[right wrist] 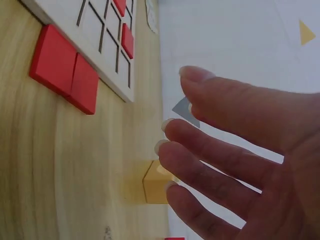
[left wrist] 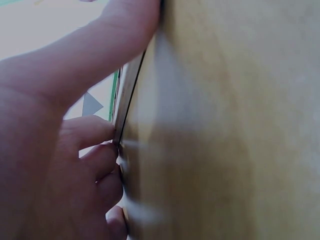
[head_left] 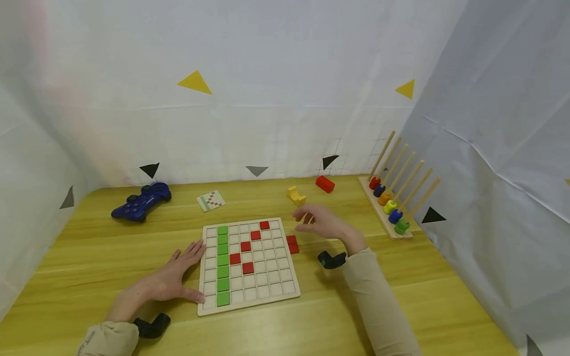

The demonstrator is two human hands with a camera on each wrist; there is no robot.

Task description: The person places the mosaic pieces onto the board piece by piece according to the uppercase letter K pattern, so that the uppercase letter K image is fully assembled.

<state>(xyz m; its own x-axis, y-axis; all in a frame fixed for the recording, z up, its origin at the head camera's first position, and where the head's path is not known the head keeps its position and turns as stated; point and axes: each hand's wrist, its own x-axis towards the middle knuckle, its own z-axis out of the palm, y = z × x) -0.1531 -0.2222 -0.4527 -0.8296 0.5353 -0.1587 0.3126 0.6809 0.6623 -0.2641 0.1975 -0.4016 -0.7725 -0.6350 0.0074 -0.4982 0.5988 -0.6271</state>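
A pale gridded board lies on the table, with a column of green tiles near its left side and several red tiles, mostly in a slanting line. My left hand rests at the board's left side, thumb and fingers spread along it; the left wrist view shows fingertips against the board's edge. Above the table, right of the board, hovers my right hand, its fingers loosely bent and holding nothing. Below it, two red tiles lie side by side against the board's right edge.
Behind the board are a small pattern card, a yellow curved block and a red block. A blue game controller sits back left. At right stands a peg rack with coloured rings.
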